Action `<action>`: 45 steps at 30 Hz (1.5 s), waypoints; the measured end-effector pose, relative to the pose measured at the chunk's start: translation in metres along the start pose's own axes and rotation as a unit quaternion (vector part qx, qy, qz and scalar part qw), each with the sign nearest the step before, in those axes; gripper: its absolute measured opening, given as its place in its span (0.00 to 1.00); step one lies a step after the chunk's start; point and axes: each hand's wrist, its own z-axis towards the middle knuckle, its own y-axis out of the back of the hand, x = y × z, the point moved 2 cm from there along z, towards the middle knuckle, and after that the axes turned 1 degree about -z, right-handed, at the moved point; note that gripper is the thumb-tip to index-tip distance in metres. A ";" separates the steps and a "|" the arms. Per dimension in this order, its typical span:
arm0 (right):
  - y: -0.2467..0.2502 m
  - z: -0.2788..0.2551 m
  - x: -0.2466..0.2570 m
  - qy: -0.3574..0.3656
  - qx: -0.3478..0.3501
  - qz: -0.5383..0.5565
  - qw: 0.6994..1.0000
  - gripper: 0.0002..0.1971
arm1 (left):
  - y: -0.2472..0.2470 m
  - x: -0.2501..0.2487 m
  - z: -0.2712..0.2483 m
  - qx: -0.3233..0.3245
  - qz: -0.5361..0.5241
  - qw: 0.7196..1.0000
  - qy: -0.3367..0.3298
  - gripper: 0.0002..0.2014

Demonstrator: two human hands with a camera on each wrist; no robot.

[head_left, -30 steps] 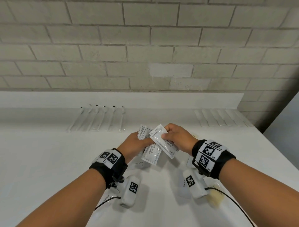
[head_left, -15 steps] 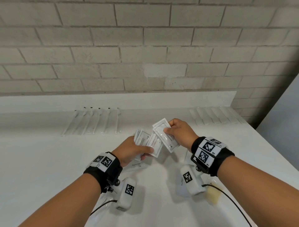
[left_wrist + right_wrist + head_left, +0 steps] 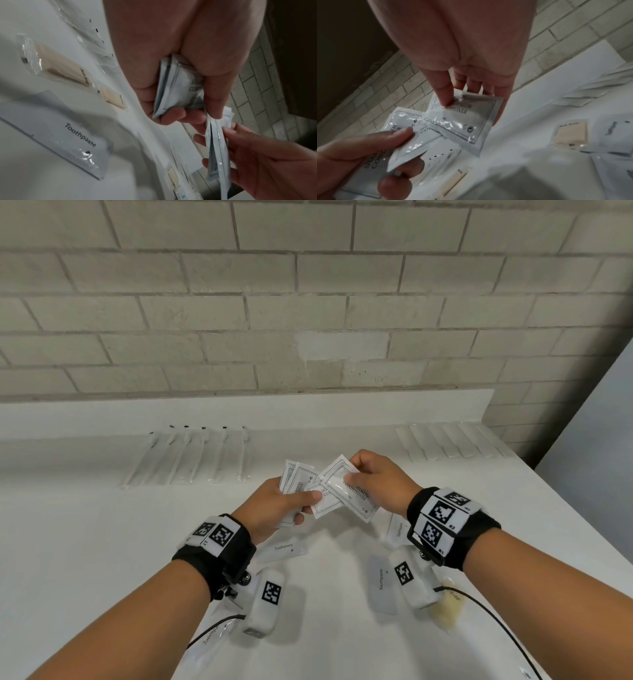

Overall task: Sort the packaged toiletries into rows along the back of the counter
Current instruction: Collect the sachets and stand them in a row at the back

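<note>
Above the middle of the white counter point(image 3: 102, 542), my left hand point(image 3: 306, 506) grips a fan of several white shampoo-and-conditioner sachets point(image 3: 299, 479) between thumb and fingers. My right hand point(image 3: 352, 470) pinches another such sachet point(image 3: 352, 496) by its upper corner, and its lower edge overlaps the fan. In the left wrist view the left hand point(image 3: 188, 111) clamps its stack point(image 3: 176, 86), and the right hand point(image 3: 240, 155) holds thin sachets point(image 3: 217, 148) edge-on. In the right wrist view the thumb and fingers of the right hand point(image 3: 467, 97) pinch the sachet point(image 3: 464, 119) beside the left hand's fan point(image 3: 406, 127).
Wrapped toothbrushes point(image 3: 191, 455) lie in a row at the back left, white packets point(image 3: 448, 441) in a row at the back right. Toothpaste packets point(image 3: 282, 549) point(image 3: 382, 580) and a wrapped soap bar point(image 3: 448, 607) lie loose under my wrists. The counter ends at the right.
The sachets in my left hand have spread into a wider fan. My right hand has risen a little with its sachet, which still overlaps the fan.
</note>
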 end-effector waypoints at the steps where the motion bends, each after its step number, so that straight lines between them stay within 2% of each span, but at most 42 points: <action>1: -0.001 0.000 0.002 0.002 0.012 -0.015 1.000 0.08 | 0.000 0.000 0.000 0.007 -0.001 1.000 0.001 0.05; 3: -0.001 0.002 0.003 0.004 0.024 -0.047 0.999 0.09 | 0.000 0.000 0.000 0.011 -0.008 1.000 -0.002 0.05; 5: -0.002 0.001 0.003 0.001 0.030 -0.066 0.997 0.02 | -0.001 -0.001 0.000 0.001 -0.020 1.000 -0.003 0.05; 8: -0.006 0.004 0.002 0.012 0.031 -0.097 0.995 0.10 | -0.001 -0.002 0.001 -0.006 -0.032 0.999 -0.006 0.07; 11: -0.009 0.004 0.003 0.052 0.027 -0.116 0.991 0.03 | 0.000 -0.003 0.001 -0.004 -0.035 0.999 -0.006 0.09; 14: -0.008 0.007 0.002 0.066 0.032 -0.118 0.990 0.08 | 0.000 -0.003 0.000 0.003 -0.032 0.999 -0.005 0.06; 18: -0.011 0.007 -0.002 0.031 0.101 -0.097 0.990 0.09 | -0.002 -0.001 -0.002 0.009 -0.032 0.999 -0.005 0.12; 22: -0.015 0.001 0.000 0.029 0.142 -0.090 0.985 0.02 | -0.003 -0.002 0.000 0.005 -0.019 1.000 -0.004 0.10; 29: -0.013 -0.001 0.001 0.030 0.087 -0.111 0.990 0.15 | -0.005 -0.004 0.005 -0.021 0.008 1.000 -0.001 0.08; 31: -0.013 -0.004 0.002 0.020 0.117 -0.122 0.985 0.25 | -0.004 -0.005 0.007 -0.042 0.009 0.999 0.000 0.10; 33: -0.014 -0.007 0.003 0.019 0.143 -0.205 0.968 0.39 | -0.006 -0.006 0.009 -0.052 0.005 0.999 0.004 0.12; 34: -0.014 -0.008 0.004 0.021 0.143 -0.250 0.957 0.40 | -0.009 -0.008 0.010 -0.049 0.009 0.999 0.005 0.13; 36: -0.014 -0.005 0.005 0.021 0.124 -0.291 0.949 0.33 | -0.015 -0.012 0.013 -0.032 0.017 0.999 0.005 0.12; 38: -0.011 -0.002 0.003 0.007 0.118 -0.282 0.952 0.26 | -0.021 -0.018 0.016 -0.021 0.004 1.000 0.005 0.10; 42: 0.012 0.004 -0.003 -0.046 0.113 -0.251 0.960 0.24 | -0.029 -0.029 0.027 -0.014 -0.005 1.000 0.009 0.05; 45: 0.041 0.017 -0.008 -0.098 0.088 -0.235 0.963 0.22 | -0.034 -0.031 0.043 -0.016 -0.022 0.999 0.045 0.10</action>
